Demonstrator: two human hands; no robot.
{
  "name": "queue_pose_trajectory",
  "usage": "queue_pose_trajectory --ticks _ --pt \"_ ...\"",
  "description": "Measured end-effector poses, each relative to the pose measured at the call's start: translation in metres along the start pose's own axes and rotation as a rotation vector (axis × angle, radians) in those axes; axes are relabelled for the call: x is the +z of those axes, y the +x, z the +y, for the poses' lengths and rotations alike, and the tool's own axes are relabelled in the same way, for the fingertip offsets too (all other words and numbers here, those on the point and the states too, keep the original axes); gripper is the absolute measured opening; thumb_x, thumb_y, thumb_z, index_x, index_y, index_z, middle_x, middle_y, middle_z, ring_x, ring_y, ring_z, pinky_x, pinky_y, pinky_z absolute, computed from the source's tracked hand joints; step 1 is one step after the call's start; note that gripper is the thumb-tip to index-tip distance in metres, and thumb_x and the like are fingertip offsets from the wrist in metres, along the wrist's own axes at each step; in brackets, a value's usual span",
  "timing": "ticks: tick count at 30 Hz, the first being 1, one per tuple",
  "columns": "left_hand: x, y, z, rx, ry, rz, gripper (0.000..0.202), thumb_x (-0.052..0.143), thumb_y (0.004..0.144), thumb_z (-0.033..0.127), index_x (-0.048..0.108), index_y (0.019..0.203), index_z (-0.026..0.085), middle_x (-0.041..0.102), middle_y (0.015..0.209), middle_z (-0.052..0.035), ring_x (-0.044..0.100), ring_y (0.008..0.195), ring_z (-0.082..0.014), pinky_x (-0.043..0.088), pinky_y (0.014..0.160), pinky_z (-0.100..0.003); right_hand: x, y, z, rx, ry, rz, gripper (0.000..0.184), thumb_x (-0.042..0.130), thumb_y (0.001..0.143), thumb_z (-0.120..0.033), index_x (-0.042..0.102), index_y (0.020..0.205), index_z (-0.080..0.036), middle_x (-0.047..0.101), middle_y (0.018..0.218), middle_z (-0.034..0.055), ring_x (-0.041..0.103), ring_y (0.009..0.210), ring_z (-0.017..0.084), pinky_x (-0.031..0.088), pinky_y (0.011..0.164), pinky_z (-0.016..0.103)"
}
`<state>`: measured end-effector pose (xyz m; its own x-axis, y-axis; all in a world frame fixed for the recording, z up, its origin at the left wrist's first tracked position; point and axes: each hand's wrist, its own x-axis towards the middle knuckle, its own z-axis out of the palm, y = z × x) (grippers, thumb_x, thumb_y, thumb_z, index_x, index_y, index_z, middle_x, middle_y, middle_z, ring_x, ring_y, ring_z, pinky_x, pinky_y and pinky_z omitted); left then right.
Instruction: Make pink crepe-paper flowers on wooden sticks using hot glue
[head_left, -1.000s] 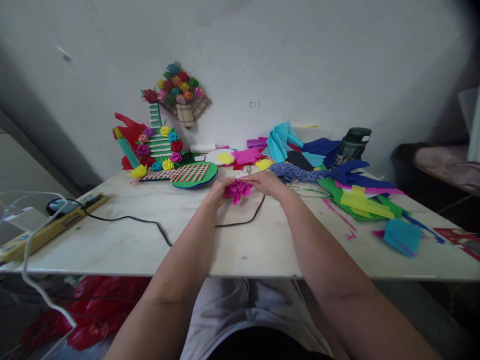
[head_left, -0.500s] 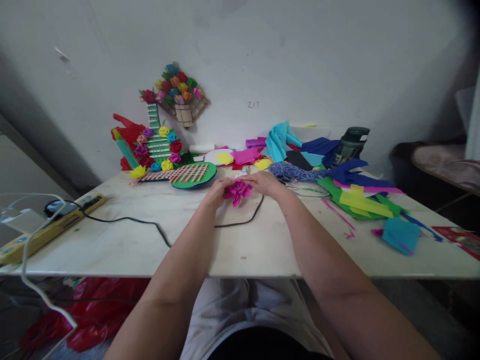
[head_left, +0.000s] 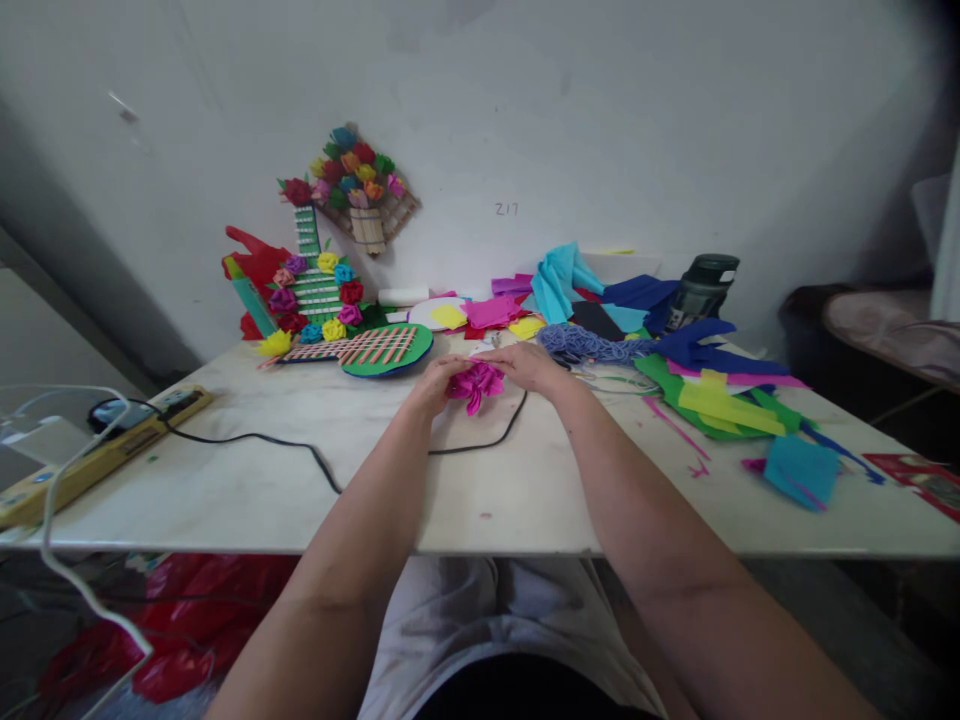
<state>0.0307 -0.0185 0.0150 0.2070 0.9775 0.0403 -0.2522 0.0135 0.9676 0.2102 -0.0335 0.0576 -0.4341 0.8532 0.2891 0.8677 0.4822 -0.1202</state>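
Note:
A bright pink paper flower (head_left: 477, 384) with several petals is held between my two hands, above the middle of the white table (head_left: 517, 500). On its left side, my left hand (head_left: 436, 382) grips it with closed fingers. From the right, my right hand (head_left: 525, 364) reaches over the flower's far edge, its fingers closed on the upper petals. The fingertips are partly hidden behind the petals. A black cord (head_left: 480, 448) runs across the tabletop just below the flower.
Left of my hands lie a green round craft piece with sticks (head_left: 386, 350) and a flower-decorated stand (head_left: 319, 290). Bluish yarn (head_left: 592, 345), coloured paper sheets (head_left: 731, 405) and a dark bottle (head_left: 701, 290) sit to the right. A yellow power strip (head_left: 97, 460) lies along the left edge.
Almost nothing differs. The pink flower has turned or shifted very slightly in my hands, which stay in the same place.

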Motion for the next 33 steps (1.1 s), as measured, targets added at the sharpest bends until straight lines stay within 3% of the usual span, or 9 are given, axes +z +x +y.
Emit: queue_pose_trajectory --ticks 7,13,16,22,33 --pt "0.0 -0.001 0.0 -0.004 -0.013 -0.018 0.021 0.072 0.053 0.027 0.058 0.061 0.013 0.049 0.049 0.0027 0.042 0.041 -0.0077 0.027 0.04 -0.021 -0.001 -0.001 0.0 -0.003 -0.025 -0.011 0.038 0.042 0.091 -0.038 0.053 0.127 -0.038 0.069 0.112 0.002 0.064 0.1 0.021 0.046 0.082 0.03" --pt "0.002 -0.002 0.002 0.025 -0.022 0.013 0.022 0.074 0.05 0.024 0.055 0.054 0.013 0.049 0.047 0.0024 0.041 0.041 -0.0067 0.026 0.041 -0.021 -0.001 -0.001 -0.003 -0.021 -0.022 -0.01 0.038 0.041 0.091 -0.036 0.052 0.128 -0.04 0.067 0.117 -0.0007 0.062 0.104 0.019 0.045 0.085 0.03" --pt "0.004 -0.003 0.003 0.024 -0.026 0.017 0.021 0.074 0.05 0.024 0.056 0.053 0.013 0.05 0.046 0.0023 0.041 0.041 -0.0067 0.027 0.041 -0.021 -0.002 -0.003 -0.005 -0.007 -0.027 0.01 0.038 0.039 0.091 -0.042 0.053 0.127 -0.039 0.067 0.116 -0.0001 0.062 0.104 0.02 0.045 0.085 0.031" --pt "0.006 -0.006 0.004 0.024 -0.012 0.033 0.018 0.074 0.051 0.023 0.061 0.057 0.012 0.054 0.048 0.0012 0.044 0.043 -0.0076 0.031 0.043 -0.021 0.003 -0.001 -0.011 0.064 -0.074 0.07 0.045 0.033 0.09 -0.054 0.063 0.118 -0.034 0.071 0.104 0.006 0.064 0.096 0.023 0.044 0.079 0.032" --pt "0.003 -0.002 -0.001 0.036 -0.006 -0.004 0.02 0.074 0.05 0.023 0.059 0.057 0.012 0.055 0.05 0.0 0.045 0.044 -0.0077 0.031 0.043 -0.021 0.005 0.0 -0.016 0.044 -0.027 0.145 0.035 0.043 0.09 -0.043 0.072 0.097 -0.025 0.064 0.107 0.0077 0.059 0.095 0.02 0.041 0.072 0.028"
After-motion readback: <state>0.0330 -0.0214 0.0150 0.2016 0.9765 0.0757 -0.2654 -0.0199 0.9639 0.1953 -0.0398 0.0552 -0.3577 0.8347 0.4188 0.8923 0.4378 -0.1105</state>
